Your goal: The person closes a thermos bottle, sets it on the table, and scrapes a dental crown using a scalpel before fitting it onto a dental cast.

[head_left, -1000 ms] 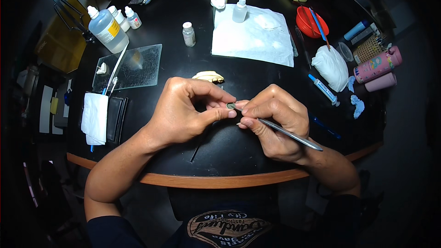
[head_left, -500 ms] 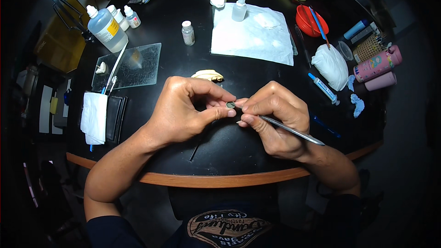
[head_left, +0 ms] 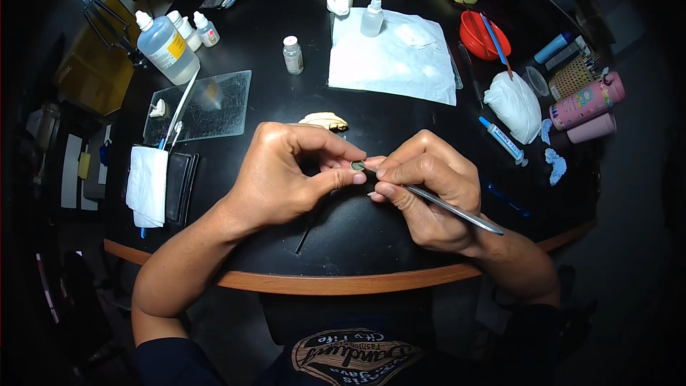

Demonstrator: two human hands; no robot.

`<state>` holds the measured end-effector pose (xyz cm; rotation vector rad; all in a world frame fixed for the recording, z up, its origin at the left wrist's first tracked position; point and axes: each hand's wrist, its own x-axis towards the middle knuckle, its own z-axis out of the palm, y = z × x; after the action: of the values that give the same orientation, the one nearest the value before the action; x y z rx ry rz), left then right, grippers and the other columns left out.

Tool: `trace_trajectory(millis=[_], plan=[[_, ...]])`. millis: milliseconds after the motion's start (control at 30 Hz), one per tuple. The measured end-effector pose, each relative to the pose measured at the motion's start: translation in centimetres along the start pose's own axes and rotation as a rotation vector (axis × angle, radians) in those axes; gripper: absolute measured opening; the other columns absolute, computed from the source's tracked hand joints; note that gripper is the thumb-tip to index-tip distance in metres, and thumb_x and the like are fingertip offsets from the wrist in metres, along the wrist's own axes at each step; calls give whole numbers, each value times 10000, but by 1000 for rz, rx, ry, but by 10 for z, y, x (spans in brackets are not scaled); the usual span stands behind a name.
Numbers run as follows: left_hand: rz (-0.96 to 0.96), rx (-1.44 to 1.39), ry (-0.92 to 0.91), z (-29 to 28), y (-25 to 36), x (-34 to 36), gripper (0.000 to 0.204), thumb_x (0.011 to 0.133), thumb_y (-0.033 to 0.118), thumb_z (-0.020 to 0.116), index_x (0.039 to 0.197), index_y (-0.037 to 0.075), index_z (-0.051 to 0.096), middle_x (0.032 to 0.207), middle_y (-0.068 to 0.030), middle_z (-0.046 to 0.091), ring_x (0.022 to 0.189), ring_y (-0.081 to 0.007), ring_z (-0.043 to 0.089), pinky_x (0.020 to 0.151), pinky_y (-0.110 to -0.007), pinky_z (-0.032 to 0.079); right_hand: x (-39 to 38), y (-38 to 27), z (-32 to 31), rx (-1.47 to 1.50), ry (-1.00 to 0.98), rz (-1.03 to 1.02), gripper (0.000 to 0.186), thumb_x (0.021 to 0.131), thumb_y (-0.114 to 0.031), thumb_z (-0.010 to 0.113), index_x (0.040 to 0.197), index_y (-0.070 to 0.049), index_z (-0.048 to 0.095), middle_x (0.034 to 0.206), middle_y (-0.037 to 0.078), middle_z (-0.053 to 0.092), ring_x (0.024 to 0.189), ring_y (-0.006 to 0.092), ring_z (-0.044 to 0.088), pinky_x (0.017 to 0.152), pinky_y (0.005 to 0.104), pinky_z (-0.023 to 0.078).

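Note:
Over the near middle of the black table, my left hand (head_left: 279,171) pinches a small greenish-grey, hollow-looking piece (head_left: 358,166) between thumb and fingertips. My right hand (head_left: 439,189) grips a slim metal hand instrument (head_left: 461,214) like a pen, its handle slanting down to the right. The instrument's working tip meets or almost meets the small piece; exact contact is too small to tell. Just beyond my left fingers lies a cream-coloured dental model (head_left: 325,121), partly hidden by the hand. A thin dark rod (head_left: 306,234) rests below my left hand.
To the left are a glass slab (head_left: 229,100), a large liquid bottle (head_left: 168,50) and a folded white cloth (head_left: 148,186). A white sheet (head_left: 393,71) with a dropper bottle (head_left: 372,18) lies beyond my hands. On the right are a syringe (head_left: 502,139), white bundle (head_left: 514,104) and red bowl (head_left: 475,28).
My hands keep almost the same pose. The small piece looks slightly turned, and the instrument's handle end has dipped a little. The table's contents appear slightly lower in view.

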<state>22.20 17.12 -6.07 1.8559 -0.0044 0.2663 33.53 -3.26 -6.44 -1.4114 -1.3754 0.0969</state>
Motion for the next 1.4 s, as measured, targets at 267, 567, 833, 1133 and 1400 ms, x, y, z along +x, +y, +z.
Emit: trace_trajectory(millis=[267, 567, 833, 1133, 1400], plan=[[5, 28, -8, 0, -2, 0, 188, 845, 28, 888, 1015, -26, 829, 869, -97, 783, 763, -101, 713, 689, -240, 569, -1, 1, 2, -13, 45, -7, 147, 845, 80, 822, 912, 27, 702, 883, 122, 657, 803, 184, 730, 740, 309, 652], [27, 56, -16, -1, 1, 1, 178, 847, 34, 887, 1005, -26, 830, 844, -95, 784, 752, -103, 719, 678, -243, 565, 2, 0, -3, -53, -23, -40, 136, 846, 78, 819, 913, 22, 714, 899, 128, 665, 806, 190, 736, 735, 308, 649], [63, 72, 24, 0, 0, 1, 151, 855, 41, 878, 987, -14, 831, 814, -89, 791, 731, -97, 725, 677, -245, 581, 0, 0, -1, 10, 25, 13, 133, 850, 77, 814, 918, 24, 712, 906, 127, 665, 835, 201, 748, 788, 324, 667], [60, 78, 10, 0, -2, 0, 181, 842, 33, 891, 1007, -13, 834, 839, -87, 780, 745, -95, 709, 673, -243, 558, 2, 0, -2, -62, -19, -47, 119, 870, 63, 809, 917, 24, 707, 904, 129, 664, 830, 197, 746, 758, 316, 661], [42, 97, -34, 2, -1, 0, 184, 842, 21, 890, 1011, -22, 830, 860, -86, 782, 759, -97, 711, 689, -240, 561, 2, -1, -6, -66, -64, -38, 117, 868, 61, 808, 911, 25, 706, 892, 125, 657, 823, 204, 746, 705, 307, 639]])
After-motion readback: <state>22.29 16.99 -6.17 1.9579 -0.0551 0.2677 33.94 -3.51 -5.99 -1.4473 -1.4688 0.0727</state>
